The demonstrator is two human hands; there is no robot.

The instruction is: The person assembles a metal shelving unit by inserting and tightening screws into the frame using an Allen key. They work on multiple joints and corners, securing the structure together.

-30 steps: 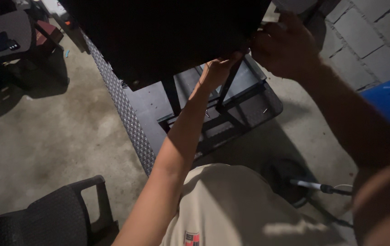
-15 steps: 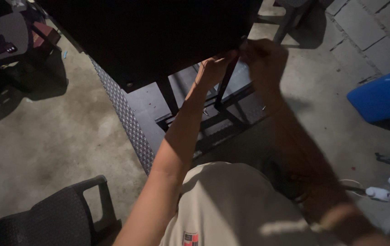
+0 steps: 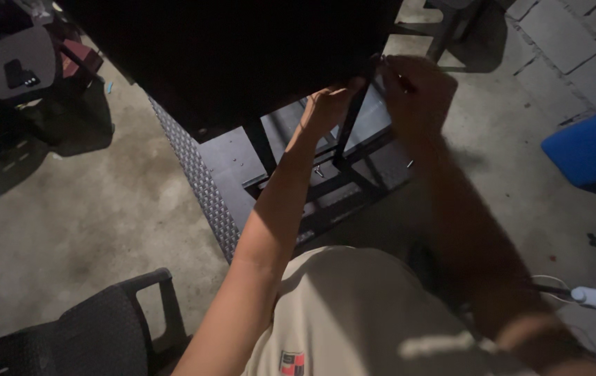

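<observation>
A large black panel fills the top of the view, and a thin black leg runs down from its near corner. My left hand reaches up under that corner, its fingers curled round the top of the leg. Just right of it, my right hand is closed on a thin dark tool whose tip meets the corner joint. The joint itself lies in shadow. My beige shirt shows at the bottom.
A dark woven panel and a black frame lie on the concrete floor below, with a few small screws on them. A woven chair stands lower left, a blue container at right, and a white cable lower right.
My right hand has moved left and down to the panel's corner, next to my left hand. The left hand has stayed at the leg's top.
</observation>
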